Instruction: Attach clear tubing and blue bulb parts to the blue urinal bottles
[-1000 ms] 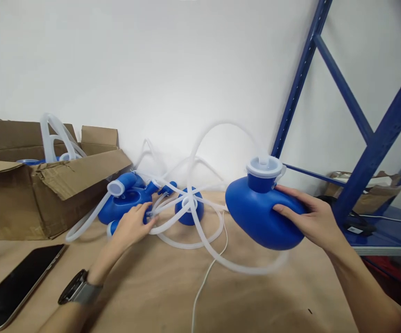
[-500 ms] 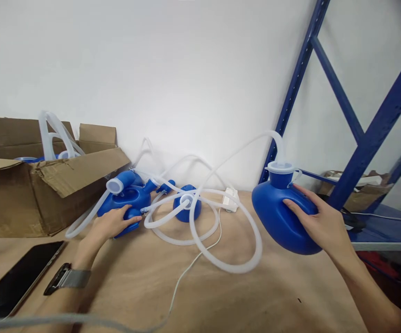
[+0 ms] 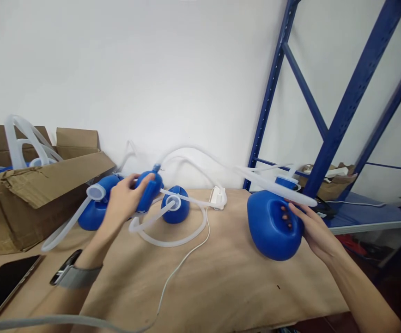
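Note:
My left hand (image 3: 126,196) is wrapped round a blue bottle part (image 3: 149,192) with a small spout on top, raised a little at the middle left. On the right, my right hand (image 3: 313,226) grips the handle of a large blue bottle (image 3: 273,231), its fingertips showing through the handle opening. A clear tube (image 3: 276,187) passes in front of that bottle's neck. Between my hands stands a blue bottle (image 3: 176,215) with a white cap and tube. Left of my left hand lies another blue bottle (image 3: 91,215) with a white-rimmed opening and tube.
An open cardboard box (image 3: 41,199) with clear tubes stands at the left. A black phone (image 3: 8,282) lies in front of it. A white power adapter (image 3: 217,198) with a thin cable sits near the wall. Blue metal shelving (image 3: 341,115) rises at the right.
The left-hand bottle has been lifted and turned upright. The large bottle in my right hand has tilted, with its neck away from me. The view has shifted to the right.

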The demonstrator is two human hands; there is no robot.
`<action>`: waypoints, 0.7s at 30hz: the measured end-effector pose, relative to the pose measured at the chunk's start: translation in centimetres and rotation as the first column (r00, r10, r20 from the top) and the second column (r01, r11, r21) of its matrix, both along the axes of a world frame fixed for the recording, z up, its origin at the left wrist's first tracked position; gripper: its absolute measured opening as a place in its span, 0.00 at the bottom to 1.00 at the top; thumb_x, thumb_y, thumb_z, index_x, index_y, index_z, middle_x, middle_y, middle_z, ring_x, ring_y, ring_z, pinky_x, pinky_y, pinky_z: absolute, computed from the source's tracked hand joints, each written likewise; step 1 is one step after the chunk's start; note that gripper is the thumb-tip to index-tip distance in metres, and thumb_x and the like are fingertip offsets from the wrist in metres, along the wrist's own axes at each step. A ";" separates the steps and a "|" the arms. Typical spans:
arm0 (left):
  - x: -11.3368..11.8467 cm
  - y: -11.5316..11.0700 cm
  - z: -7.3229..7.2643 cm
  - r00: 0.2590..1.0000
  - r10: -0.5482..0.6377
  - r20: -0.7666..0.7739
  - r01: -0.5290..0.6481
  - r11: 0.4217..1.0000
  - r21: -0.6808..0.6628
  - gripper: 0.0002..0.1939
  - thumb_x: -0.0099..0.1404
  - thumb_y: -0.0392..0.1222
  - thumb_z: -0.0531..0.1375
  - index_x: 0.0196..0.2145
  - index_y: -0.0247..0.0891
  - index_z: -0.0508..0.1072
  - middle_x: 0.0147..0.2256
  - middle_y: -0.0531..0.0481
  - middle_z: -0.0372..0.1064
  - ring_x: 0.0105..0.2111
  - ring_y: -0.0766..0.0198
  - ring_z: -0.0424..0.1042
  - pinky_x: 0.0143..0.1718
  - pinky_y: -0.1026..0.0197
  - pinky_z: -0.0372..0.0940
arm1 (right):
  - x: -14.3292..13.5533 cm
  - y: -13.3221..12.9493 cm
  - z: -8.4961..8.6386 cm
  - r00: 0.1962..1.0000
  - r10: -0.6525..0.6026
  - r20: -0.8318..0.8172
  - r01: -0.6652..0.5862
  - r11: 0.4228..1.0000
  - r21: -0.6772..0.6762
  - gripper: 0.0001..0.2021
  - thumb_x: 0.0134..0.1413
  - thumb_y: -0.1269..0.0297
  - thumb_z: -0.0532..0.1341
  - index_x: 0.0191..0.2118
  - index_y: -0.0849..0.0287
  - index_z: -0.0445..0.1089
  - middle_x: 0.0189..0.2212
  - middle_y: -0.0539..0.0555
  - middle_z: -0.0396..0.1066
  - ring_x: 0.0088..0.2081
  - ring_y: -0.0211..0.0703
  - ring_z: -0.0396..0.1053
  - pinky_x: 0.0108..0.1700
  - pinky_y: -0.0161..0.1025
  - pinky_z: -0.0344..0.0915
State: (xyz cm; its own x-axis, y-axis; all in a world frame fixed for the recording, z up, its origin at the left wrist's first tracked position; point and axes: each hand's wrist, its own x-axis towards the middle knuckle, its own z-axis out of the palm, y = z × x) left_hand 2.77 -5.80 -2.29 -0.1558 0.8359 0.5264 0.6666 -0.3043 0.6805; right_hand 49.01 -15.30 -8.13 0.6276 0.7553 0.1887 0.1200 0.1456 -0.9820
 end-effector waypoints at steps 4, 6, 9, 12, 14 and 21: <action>8.2 -0.9 0.6 0.982 -0.132 -0.138 0.128 0.991 -0.041 0.33 0.61 0.74 0.56 0.38 0.40 0.79 0.34 0.43 0.80 0.37 0.47 0.77 0.36 0.56 0.63 | 1.1 -0.1 -0.4 0.985 0.156 0.072 -0.148 0.984 -0.097 0.26 0.63 0.39 0.57 0.52 0.55 0.73 0.31 0.59 0.80 0.30 0.52 0.78 0.29 0.44 0.76; 12.0 -0.6 -0.5 0.954 -0.192 -0.231 0.178 0.981 -0.081 0.35 0.60 0.76 0.55 0.34 0.39 0.78 0.31 0.39 0.78 0.36 0.45 0.77 0.34 0.55 0.62 | 1.7 0.3 -0.6 0.981 0.177 0.074 -0.165 0.975 -0.151 0.28 0.65 0.37 0.51 0.52 0.55 0.71 0.32 0.60 0.80 0.32 0.54 0.80 0.33 0.48 0.78; 16.7 0.7 -3.3 0.935 -0.295 -0.199 0.267 0.951 -0.155 0.36 0.61 0.77 0.54 0.34 0.38 0.78 0.35 0.34 0.79 0.39 0.43 0.77 0.35 0.55 0.60 | 2.6 1.5 -1.2 0.992 0.127 0.009 -0.123 0.977 -0.174 0.23 0.67 0.41 0.52 0.49 0.55 0.69 0.35 0.58 0.79 0.33 0.51 0.81 0.35 0.44 0.77; 20.5 2.5 -6.8 0.918 -0.397 0.006 0.380 0.873 -0.307 0.36 0.60 0.76 0.56 0.37 0.37 0.78 0.38 0.33 0.80 0.43 0.42 0.78 0.36 0.55 0.61 | 3.9 3.0 -1.9 0.994 0.111 0.024 -0.103 0.968 -0.228 0.19 0.68 0.44 0.54 0.49 0.55 0.68 0.37 0.57 0.79 0.30 0.45 0.79 0.31 0.37 0.74; 22.9 3.7 -9.2 0.899 -0.433 0.061 0.426 0.835 -0.349 0.36 0.61 0.76 0.55 0.34 0.36 0.78 0.37 0.32 0.80 0.41 0.43 0.78 0.35 0.55 0.62 | 5.0 4.2 -2.5 0.988 0.128 0.085 -0.102 0.961 -0.257 0.20 0.67 0.44 0.54 0.50 0.56 0.69 0.38 0.57 0.79 0.30 0.43 0.78 0.28 0.35 0.72; 29.5 5.2 -14.8 0.796 -0.532 0.288 0.604 0.671 -0.430 0.22 0.68 0.56 0.61 0.40 0.31 0.78 0.33 0.36 0.80 0.34 0.52 0.80 0.38 0.57 0.67 | 7.5 8.1 -4.1 0.905 0.162 0.392 -0.017 0.938 -0.348 0.30 0.62 0.39 0.56 0.55 0.59 0.73 0.44 0.60 0.79 0.44 0.52 0.77 0.44 0.44 0.75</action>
